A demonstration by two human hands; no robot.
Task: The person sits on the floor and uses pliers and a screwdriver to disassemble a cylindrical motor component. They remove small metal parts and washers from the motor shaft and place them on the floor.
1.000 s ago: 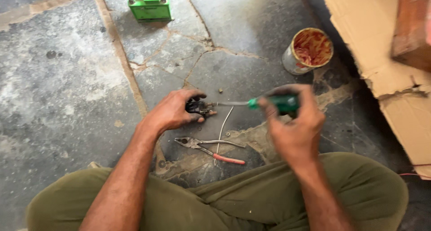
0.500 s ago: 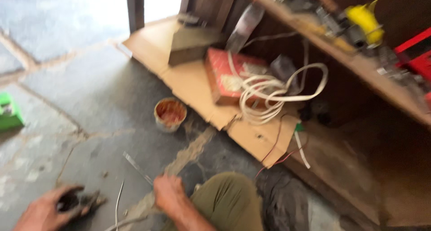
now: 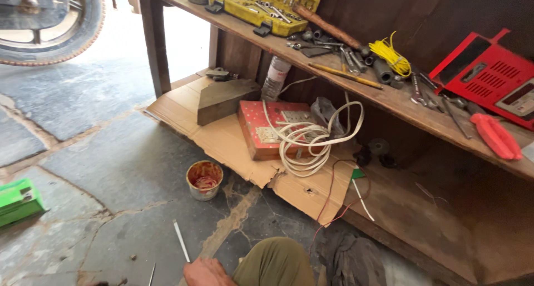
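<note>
One hand (image 3: 203,272), white rod (image 3: 181,241) seemingly just above

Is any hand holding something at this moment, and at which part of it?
It cannot be told. Only one hand shows, at the bottom edge beside the knee; its fingers are cut off by the frame. The other hand is out of view.

Cable coil (image 3: 311,144) on box (image 3: 267,130), on cardboard (image 3: 222,141) under shelf (image 3: 389,99); tin (image 3: 204,180) in front.
</note>
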